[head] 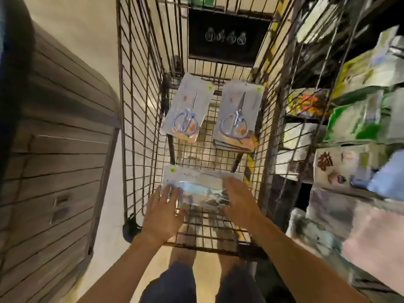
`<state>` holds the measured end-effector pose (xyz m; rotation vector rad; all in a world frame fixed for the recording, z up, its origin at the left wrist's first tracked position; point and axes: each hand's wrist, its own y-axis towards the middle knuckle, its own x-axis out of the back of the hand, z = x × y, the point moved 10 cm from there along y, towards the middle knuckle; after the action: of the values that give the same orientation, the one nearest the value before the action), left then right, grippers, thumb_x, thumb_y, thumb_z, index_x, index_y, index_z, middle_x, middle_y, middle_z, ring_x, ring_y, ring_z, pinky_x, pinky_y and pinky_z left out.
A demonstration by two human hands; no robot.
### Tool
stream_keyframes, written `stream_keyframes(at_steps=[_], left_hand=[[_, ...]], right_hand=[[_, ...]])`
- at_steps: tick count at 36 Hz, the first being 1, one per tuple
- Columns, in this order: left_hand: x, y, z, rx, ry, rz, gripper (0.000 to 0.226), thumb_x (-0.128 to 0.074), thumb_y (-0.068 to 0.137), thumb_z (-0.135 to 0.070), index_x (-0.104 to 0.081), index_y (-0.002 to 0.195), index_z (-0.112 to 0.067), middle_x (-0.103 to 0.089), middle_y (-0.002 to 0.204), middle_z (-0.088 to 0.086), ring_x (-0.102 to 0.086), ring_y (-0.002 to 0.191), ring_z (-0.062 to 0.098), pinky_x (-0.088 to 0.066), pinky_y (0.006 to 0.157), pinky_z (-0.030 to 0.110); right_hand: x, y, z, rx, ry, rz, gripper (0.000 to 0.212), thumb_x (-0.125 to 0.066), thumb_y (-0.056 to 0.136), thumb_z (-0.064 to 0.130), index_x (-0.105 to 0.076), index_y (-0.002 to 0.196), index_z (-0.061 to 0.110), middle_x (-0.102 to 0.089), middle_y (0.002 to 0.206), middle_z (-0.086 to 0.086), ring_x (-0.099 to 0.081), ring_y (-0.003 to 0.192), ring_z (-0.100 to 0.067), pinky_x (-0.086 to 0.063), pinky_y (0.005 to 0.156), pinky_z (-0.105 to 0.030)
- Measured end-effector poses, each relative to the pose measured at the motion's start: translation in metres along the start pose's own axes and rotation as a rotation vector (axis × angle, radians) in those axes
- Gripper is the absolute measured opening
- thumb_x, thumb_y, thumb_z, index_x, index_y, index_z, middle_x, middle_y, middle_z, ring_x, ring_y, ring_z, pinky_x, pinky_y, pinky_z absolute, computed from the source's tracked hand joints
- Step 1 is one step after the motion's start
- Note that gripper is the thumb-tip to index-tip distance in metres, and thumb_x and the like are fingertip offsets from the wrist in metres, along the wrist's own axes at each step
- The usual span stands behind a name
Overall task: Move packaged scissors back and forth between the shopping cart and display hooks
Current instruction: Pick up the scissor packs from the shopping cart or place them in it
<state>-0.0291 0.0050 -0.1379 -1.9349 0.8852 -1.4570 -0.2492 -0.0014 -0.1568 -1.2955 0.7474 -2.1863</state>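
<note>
From my remote view, the shopping cart (140, 119) is my landmark: dark brown-black wire in a grid pattern, pale cream floor showing through it. At its far left, a scissors pack (188, 106) is pale grey with silvery-blue handles, an orange patch at its base and a yellow sticker in one corner. Just right of it, a stack of packs (237, 119) wears the same colours. At the cart's near end, a glossy clear pack (196, 184) shows grey and a yellow sticker. Left of the cart, a bin (59, 136) is brown with dark horizontal lines. Right of the cart, shelf goods (358, 114) are green, white, orange and yellow.
</note>
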Motion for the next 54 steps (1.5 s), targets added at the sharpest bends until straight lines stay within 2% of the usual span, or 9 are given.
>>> stream_keyframes(at_steps=[7, 11, 21, 28, 33, 36, 42, 46, 54], left_hand=[[-0.02, 0.023, 0.014, 0.072, 0.003, 0.057, 0.073, -0.038, 0.104, -0.052, -0.001, 0.162, -0.027, 0.006, 0.171, 0.002, 0.01, 0.157, 0.027, 0.003, 0.127, 0.044], [-0.024, 0.027, 0.014, 0.047, -0.042, 0.046, 0.074, -0.043, 0.102, -0.051, -0.006, 0.162, -0.029, 0.003, 0.171, 0.001, 0.007, 0.157, 0.026, -0.003, 0.127, 0.046], [-0.002, 0.011, 0.005, 0.006, -0.229, -0.041, 0.067, -0.051, 0.098, -0.044, -0.025, 0.158, -0.03, -0.022, 0.165, 0.006, -0.012, 0.154, 0.026, -0.025, 0.123, 0.052], [0.025, 0.001, -0.005, -0.051, -0.409, -0.193, 0.071, -0.061, 0.097, -0.033, -0.024, 0.158, -0.036, -0.013, 0.166, -0.008, -0.013, 0.153, 0.012, -0.041, 0.115, 0.048], [0.064, -0.008, -0.02, -0.08, -0.665, -0.366, 0.069, -0.058, 0.099, -0.03, -0.023, 0.158, -0.036, -0.018, 0.164, -0.012, -0.012, 0.146, -0.012, -0.022, 0.112, 0.005], [0.074, -0.003, -0.024, -0.03, -0.95, -0.368, 0.071, -0.063, 0.098, -0.027, -0.026, 0.158, -0.029, -0.04, 0.147, -0.019, -0.041, 0.131, -0.016, -0.041, 0.096, 0.002], [0.073, 0.012, -0.043, -0.005, -1.346, -0.215, 0.081, -0.06, 0.097, -0.007, -0.014, 0.16, -0.028, -0.067, 0.129, -0.001, -0.069, 0.114, 0.012, -0.058, 0.094, 0.03], [0.076, 0.015, -0.052, -0.02, -1.39, -0.222, 0.092, -0.071, 0.087, 0.007, -0.022, 0.153, -0.035, -0.07, 0.125, 0.001, -0.072, 0.108, 0.014, -0.061, 0.079, 0.027], [0.081, 0.012, -0.043, -0.057, -1.272, -0.3, 0.113, -0.085, 0.068, 0.01, -0.029, 0.153, -0.039, -0.059, 0.142, -0.002, -0.064, 0.122, 0.012, -0.059, 0.088, 0.023]], right_hand=[[-0.017, 0.016, -0.005, 0.033, -0.078, -0.022, 0.095, -0.084, 0.079, 0.038, -0.03, 0.155, 0.019, -0.045, 0.149, -0.008, -0.044, 0.136, -0.027, -0.042, 0.111, -0.038], [-0.005, 0.025, -0.003, 0.055, -0.24, -0.115, 0.09, -0.097, 0.052, 0.028, -0.059, 0.132, 0.011, -0.06, 0.121, -0.012, -0.056, 0.109, -0.03, -0.055, 0.084, -0.037], [-0.012, 0.022, 0.0, -0.002, -0.093, 0.157, 0.029, -0.059, 0.099, 0.029, -0.049, 0.126, 0.026, -0.063, 0.126, -0.002, -0.063, 0.106, -0.024, -0.054, 0.084, -0.035], [0.011, 0.004, 0.011, -0.015, 0.082, 0.136, 0.039, -0.054, 0.102, 0.027, -0.044, 0.14, 0.031, -0.06, 0.126, 0.005, -0.059, 0.108, -0.015, -0.048, 0.082, -0.028], [0.039, -0.013, 0.013, -0.075, 0.502, 0.067, 0.037, -0.054, 0.103, 0.027, -0.043, 0.136, 0.042, -0.062, 0.111, 0.015, -0.064, 0.099, -0.009, -0.06, 0.083, -0.039], [0.044, -0.02, 0.012, -0.19, 0.953, 0.042, 0.036, -0.058, 0.101, 0.024, -0.048, 0.127, 0.046, -0.064, 0.121, 0.013, -0.069, 0.1, -0.01, -0.063, 0.071, -0.031], [0.037, -0.024, 0.02, -0.241, 1.201, 0.023, 0.039, -0.063, 0.098, 0.023, -0.054, 0.126, 0.049, -0.074, 0.114, 0.01, -0.075, 0.095, -0.014, -0.063, 0.074, -0.037], [0.026, -0.028, 0.036, -0.241, 1.298, 0.086, 0.041, -0.061, 0.099, 0.019, -0.054, 0.129, 0.045, -0.075, 0.113, 0.01, -0.075, 0.095, -0.012, -0.061, 0.068, -0.028], [0.011, -0.035, 0.052, -0.248, 1.242, 0.149, 0.049, -0.06, 0.1, 0.026, -0.043, 0.141, 0.047, -0.072, 0.118, 0.012, -0.074, 0.096, -0.008, -0.06, 0.071, -0.024]])
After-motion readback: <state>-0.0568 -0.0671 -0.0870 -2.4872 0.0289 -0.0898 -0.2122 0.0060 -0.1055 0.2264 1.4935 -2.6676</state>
